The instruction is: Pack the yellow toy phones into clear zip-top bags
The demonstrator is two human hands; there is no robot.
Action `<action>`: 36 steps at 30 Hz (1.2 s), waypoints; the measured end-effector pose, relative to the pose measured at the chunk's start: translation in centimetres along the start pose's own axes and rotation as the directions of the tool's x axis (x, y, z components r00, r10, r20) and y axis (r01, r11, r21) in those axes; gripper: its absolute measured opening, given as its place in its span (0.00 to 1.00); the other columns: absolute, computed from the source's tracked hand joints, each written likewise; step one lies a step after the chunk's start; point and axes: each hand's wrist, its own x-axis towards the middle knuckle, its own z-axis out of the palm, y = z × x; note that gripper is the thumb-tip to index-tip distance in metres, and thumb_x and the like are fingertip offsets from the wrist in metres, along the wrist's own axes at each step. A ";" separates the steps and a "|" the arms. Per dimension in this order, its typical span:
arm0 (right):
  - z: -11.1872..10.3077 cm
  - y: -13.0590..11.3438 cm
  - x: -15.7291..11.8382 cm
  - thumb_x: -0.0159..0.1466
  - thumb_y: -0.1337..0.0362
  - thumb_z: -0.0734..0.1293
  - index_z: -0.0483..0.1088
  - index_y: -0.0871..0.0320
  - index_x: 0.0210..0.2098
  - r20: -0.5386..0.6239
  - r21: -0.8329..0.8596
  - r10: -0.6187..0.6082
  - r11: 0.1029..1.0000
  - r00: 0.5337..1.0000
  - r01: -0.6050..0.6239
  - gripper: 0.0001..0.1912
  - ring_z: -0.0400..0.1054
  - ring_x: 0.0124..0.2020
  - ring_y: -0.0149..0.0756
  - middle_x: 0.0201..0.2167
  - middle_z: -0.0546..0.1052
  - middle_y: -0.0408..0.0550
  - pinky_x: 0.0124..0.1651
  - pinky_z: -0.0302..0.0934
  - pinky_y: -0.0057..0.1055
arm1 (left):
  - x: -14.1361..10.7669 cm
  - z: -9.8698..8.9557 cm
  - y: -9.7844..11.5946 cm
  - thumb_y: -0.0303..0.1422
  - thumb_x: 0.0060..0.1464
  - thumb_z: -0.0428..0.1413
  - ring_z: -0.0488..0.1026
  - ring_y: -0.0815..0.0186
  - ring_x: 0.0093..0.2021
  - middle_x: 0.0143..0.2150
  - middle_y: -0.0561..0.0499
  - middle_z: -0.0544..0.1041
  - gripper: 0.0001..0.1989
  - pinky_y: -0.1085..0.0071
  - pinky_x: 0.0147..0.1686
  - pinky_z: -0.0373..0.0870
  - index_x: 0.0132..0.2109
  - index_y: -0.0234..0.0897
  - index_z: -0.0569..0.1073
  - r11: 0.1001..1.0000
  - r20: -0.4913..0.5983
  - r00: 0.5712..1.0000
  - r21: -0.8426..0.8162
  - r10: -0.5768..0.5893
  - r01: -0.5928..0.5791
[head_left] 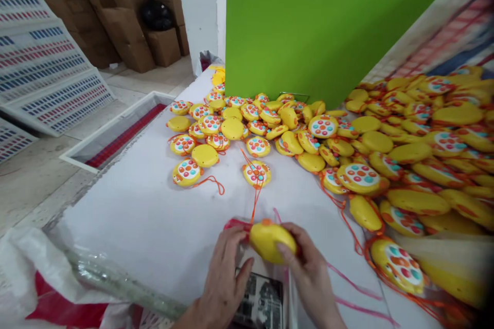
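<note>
Yellow toy (pixel 272 241) is clamped between left hand (pixel 226 277) and right hand (pixel 309 272) (orange cord (pixel 255 200) trailing far), held above clear bag (pixel 262 293) on desk (pixel 146 221).

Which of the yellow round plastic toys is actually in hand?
The plain-side-up yellow round plastic toy at bottom centre, pinched between left hand and right hand, orange cord trailing up. All others lie loose on the white table cover.

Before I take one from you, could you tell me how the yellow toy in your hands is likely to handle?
The yellow toy is probably rigid and light: both the left hand and right hand pinch it easily. Its domed, glossy shell may slip. The orange cord looks floppy and could snag.
</note>
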 end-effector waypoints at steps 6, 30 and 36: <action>-3.9 -4.5 3.8 0.50 0.58 0.73 0.73 0.57 0.39 -0.148 0.554 0.373 0.798 0.916 -0.235 0.18 0.71 0.45 0.44 0.42 0.77 0.51 0.44 0.69 0.38 | -2.1 3.6 -0.9 0.21 0.52 0.49 0.69 0.52 0.47 0.48 0.39 0.71 0.17 0.54 0.45 0.70 0.51 0.30 0.65 0.875 0.143 0.966 0.412 0.214 -0.254; -0.4 0.0 0.0 0.52 0.63 0.73 0.74 0.59 0.41 0.216 0.667 0.436 0.587 0.873 -0.459 0.16 0.71 0.45 0.41 0.40 0.78 0.49 0.49 0.64 0.38 | -0.4 2.6 0.0 0.23 0.56 0.47 0.68 0.56 0.42 0.41 0.43 0.73 0.09 0.55 0.45 0.66 0.41 0.33 0.70 0.877 0.213 0.955 0.391 0.208 -0.278; -1.2 -0.2 -1.1 0.55 0.60 0.71 0.73 0.58 0.39 0.260 0.680 0.506 0.509 0.822 -0.528 0.13 0.72 0.39 0.38 0.40 0.78 0.48 0.38 0.68 0.33 | -1.0 2.5 -0.5 0.20 0.51 0.49 0.69 0.57 0.38 0.37 0.46 0.74 0.09 0.55 0.42 0.67 0.38 0.35 0.68 0.947 0.199 0.975 0.282 0.098 -0.152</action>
